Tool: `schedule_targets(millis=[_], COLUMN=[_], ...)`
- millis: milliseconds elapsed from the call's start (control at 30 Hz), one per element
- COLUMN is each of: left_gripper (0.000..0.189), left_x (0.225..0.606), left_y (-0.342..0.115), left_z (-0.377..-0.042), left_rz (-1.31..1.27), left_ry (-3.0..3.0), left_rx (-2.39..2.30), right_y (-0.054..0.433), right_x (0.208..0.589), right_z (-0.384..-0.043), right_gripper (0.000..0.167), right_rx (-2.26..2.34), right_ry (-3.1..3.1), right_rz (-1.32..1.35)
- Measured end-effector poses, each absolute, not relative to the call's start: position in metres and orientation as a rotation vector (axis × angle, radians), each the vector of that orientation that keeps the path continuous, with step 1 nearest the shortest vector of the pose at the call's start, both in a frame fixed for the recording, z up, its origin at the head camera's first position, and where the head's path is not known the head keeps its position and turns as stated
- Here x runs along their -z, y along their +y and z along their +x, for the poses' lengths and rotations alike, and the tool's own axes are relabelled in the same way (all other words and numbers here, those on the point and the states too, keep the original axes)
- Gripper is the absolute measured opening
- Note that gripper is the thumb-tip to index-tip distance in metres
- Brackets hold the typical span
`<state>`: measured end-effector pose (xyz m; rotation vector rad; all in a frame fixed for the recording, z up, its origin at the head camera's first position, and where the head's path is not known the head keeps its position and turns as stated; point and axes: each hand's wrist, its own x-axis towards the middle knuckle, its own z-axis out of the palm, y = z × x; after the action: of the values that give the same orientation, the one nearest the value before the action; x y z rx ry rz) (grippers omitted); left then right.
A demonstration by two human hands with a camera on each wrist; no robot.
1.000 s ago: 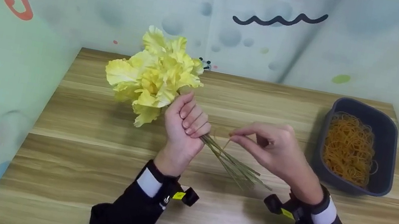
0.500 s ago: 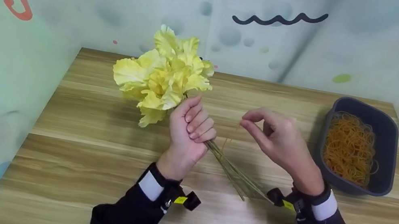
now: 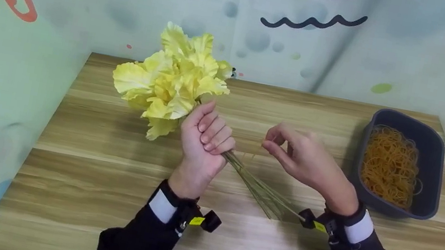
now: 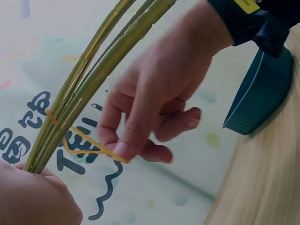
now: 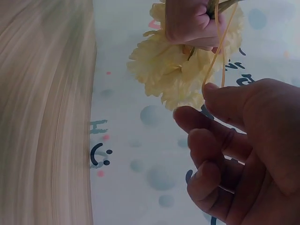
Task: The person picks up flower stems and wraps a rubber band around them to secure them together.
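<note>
A bunch of yellow flowers with ruffled petals (image 3: 175, 80) leans to the upper left in the head view. My left hand (image 3: 205, 138) grips its green stems (image 3: 259, 187) just below the blooms, fingers wrapped round them. The bare stem ends fan out toward the lower right. To their right, my right hand (image 3: 305, 160) holds a thin yellow-orange rubber band (image 5: 214, 57) at the thumb and fingertips. In the left wrist view the band crosses the stems and stretches as a narrow loop to the right thumb tip. The other right fingers are loosely bent.
A dark blue plastic box (image 3: 429, 175) stands at the right of the wooden table (image 3: 90, 202). Inside lies a heap of rubber bands (image 3: 389, 166). Printed backdrop panels (image 3: 270, 60) rise behind the table and at both sides.
The right hand has drawn a little away from the stems, with the rubber band still at its fingertips. The left hand and flowers shifted right, then back left.
</note>
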<state>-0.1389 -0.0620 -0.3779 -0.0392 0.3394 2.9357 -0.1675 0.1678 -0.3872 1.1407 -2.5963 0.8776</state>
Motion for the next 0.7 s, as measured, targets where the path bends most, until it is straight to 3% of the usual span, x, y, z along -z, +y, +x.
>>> schedule_targets(millis=[567, 700], left_gripper=[0.074, 0.073], left_x=[0.374, 0.377], left_y=[-0.084, -0.086], left_z=[-0.146, -0.148], left_rz=[0.006, 0.024], left_ry=[-0.066, -0.118], left_rx=[-3.048, -3.099], right_y=[0.131, 0.125], right_x=[0.411, 0.421], right_z=[-0.145, -0.135], right_gripper=[0.010, 0.012], right_rx=[-0.800, -0.485], right_ry=[-2.706, -2.389], right_rz=[1.466, 1.582])
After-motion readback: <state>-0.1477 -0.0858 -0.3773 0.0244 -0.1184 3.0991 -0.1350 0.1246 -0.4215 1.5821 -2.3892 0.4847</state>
